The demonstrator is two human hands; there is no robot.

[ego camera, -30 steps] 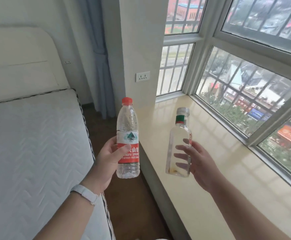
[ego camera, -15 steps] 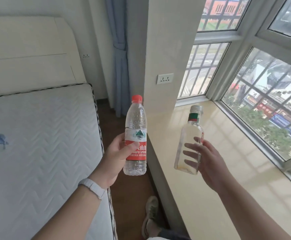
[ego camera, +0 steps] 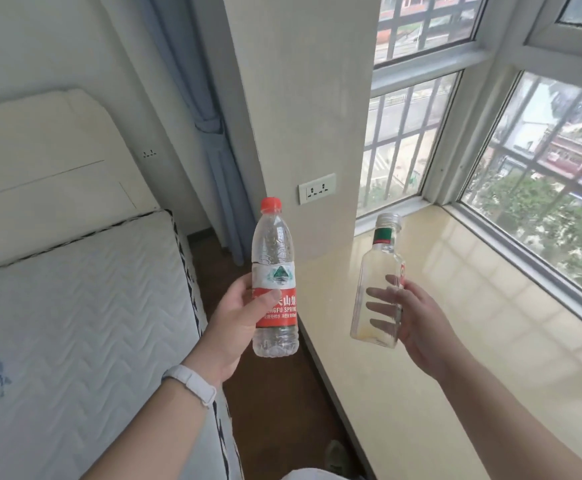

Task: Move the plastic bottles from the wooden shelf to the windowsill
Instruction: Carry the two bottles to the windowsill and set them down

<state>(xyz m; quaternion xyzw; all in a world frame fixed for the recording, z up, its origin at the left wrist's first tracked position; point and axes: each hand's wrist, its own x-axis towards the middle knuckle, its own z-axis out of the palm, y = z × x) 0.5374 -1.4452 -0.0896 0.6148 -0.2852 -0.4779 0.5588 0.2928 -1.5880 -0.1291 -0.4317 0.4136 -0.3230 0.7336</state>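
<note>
My left hand (ego camera: 235, 322) grips a clear water bottle (ego camera: 275, 258) with a red cap and a red-and-white label, held upright over the dark floor beside the sill's edge. My right hand (ego camera: 417, 318) holds a flat clear bottle (ego camera: 377, 271) with a silver cap and a green-and-red neck band, tilted slightly, above the near left part of the cream windowsill (ego camera: 473, 341). My fingers show through its clear body. Both bottles hang in the air, not touching the sill. The wooden shelf is not in view.
A white quilted mattress (ego camera: 75, 323) with a cream headboard fills the left. A wall pillar (ego camera: 303, 116) with a socket (ego camera: 317, 192) rises behind the bottles, a blue curtain (ego camera: 210, 116) beside it. Barred windows (ego camera: 542, 188) border the sill. A shoe (ego camera: 338, 459) shows on the floor.
The view has swung left and upward, showing more of the pillar and curtain. Both hands keep their bottles and have drifted slightly toward the sill's far left corner.
</note>
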